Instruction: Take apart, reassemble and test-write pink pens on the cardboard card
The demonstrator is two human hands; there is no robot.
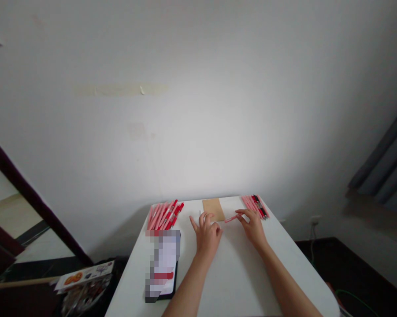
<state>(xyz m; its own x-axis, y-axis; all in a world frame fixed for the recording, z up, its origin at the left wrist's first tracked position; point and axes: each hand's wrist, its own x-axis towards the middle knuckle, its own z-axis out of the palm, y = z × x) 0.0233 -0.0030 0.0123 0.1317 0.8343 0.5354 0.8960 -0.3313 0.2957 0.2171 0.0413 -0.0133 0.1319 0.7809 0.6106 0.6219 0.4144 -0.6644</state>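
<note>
My right hand (253, 228) pinches a slim pink pen (230, 219) between thumb and fingertips. The pen lies nearly level, its free end pointing left towards my left hand. Palm down, my left hand (207, 233) rests over the near left edge of a brown kraft-paper piece (213, 208), its fingers apart and partly bent. A small white thing shows just beyond those fingers, too small to name. Right of the paper, a row of pink, red and black pens (256, 207) lies side by side. A bigger bunch of pink and red pens (164, 215) lies at the far left.
A phone (165, 264), its screen partly blurred out, lies on the left of the white table (241, 281). The wall (201, 132) stands behind the table's far edge. Left of the table, a box with a printed picture (86, 276) sits among plastic bags.
</note>
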